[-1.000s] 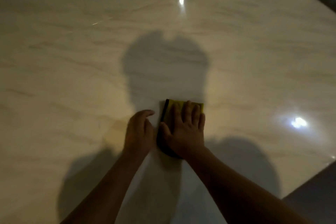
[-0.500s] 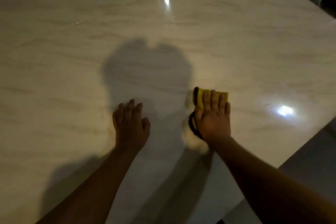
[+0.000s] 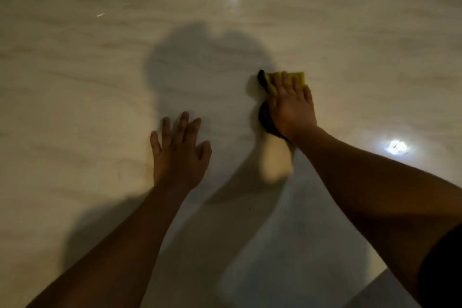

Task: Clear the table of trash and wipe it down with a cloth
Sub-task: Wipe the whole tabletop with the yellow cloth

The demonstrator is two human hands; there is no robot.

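Right hand (image 3: 292, 107) presses flat, fingers straight, on the yellow cloth with a dark edge (image 3: 271, 82), mid glossy marble-look table (image 3: 100, 70). Left hand (image 3: 178, 152) rests spread, holding nothing. Cloth looks soft and light, probably bunches easily, so I'd keep the palm flat on its middle.

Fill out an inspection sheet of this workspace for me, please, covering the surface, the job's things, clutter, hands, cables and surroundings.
Surface: glossy pale marble-look table; glare spots and the person's shadow on it.
Job's things: yellow cloth with a dark edge, lying on the table under the right hand.
Clutter: nothing seen.
Hands: left hand flat on the table, fingers spread, holding nothing; right hand presses the cloth with straight fingers.
Cables: nothing seen.
Surroundings: grey area past the table's lower right edge, too dim to identify.
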